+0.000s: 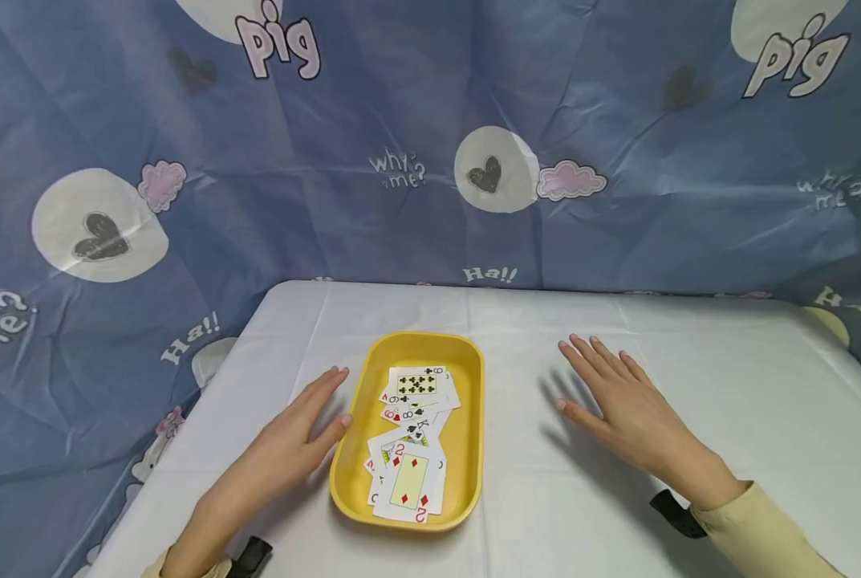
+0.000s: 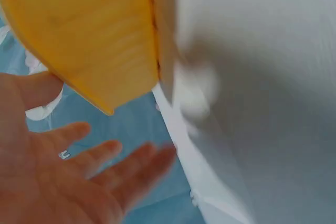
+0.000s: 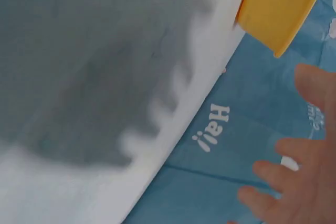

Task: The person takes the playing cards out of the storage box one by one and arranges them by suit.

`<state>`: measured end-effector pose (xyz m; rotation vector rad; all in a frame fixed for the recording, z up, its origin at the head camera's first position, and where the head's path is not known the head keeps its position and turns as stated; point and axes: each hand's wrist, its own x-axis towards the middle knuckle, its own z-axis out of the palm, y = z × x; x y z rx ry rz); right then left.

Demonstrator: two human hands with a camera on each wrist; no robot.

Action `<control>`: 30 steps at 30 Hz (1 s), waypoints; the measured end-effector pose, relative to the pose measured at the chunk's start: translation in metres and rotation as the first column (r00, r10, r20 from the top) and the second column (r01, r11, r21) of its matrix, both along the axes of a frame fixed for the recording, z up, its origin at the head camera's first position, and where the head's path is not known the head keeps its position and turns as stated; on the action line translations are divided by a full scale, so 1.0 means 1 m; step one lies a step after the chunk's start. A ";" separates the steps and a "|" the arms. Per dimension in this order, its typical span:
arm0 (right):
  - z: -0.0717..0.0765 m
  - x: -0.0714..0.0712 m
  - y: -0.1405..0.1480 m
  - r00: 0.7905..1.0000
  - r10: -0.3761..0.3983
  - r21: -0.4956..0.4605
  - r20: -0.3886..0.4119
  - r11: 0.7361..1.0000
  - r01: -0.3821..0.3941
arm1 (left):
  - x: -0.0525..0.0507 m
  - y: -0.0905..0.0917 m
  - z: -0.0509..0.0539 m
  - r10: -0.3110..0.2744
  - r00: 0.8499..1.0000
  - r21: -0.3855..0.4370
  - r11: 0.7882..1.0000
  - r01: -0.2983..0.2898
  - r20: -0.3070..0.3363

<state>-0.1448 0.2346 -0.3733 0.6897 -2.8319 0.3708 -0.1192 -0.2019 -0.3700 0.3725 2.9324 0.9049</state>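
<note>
A yellow tray (image 1: 466, 482) stands on the white-covered table, with several overlapping playing cards (image 1: 410, 482) lying face up in it. The two of diamonds lies on top at the near end, and a nine of clubs shows at the far end. Beside the tray's left rim is my left hand (image 1: 293, 441), its fingers extended. The thumb tip meets the rim in the head view; whether it touches, I cannot tell. My right hand (image 1: 621, 405) hovers over the table to the right of the tray, fingers spread and holding nothing, its shadow on the cloth.
The white tablecloth (image 1: 531, 514) covers the table. Behind it hangs a blue printed curtain (image 1: 416, 233), which also shows along the table's left side. Dark bands (image 1: 679, 514) sit at both wrists.
</note>
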 end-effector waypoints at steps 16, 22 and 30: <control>0.005 -0.022 -0.045 0.942 0.306 -0.052 -0.139 0.948 -0.315 | 0.001 0.001 -0.001 -0.140 0.935 0.575 0.814 -0.079 0.326; 0.013 -0.028 -0.066 0.921 0.379 -0.149 -0.090 0.909 -0.388 | 0.002 0.003 -0.002 -0.099 0.933 0.598 0.789 -0.138 0.346; 0.015 -0.041 -0.103 0.887 0.457 -0.408 0.064 0.823 -0.395 | 0.003 0.004 -0.008 -0.084 0.918 0.623 0.758 -0.193 0.388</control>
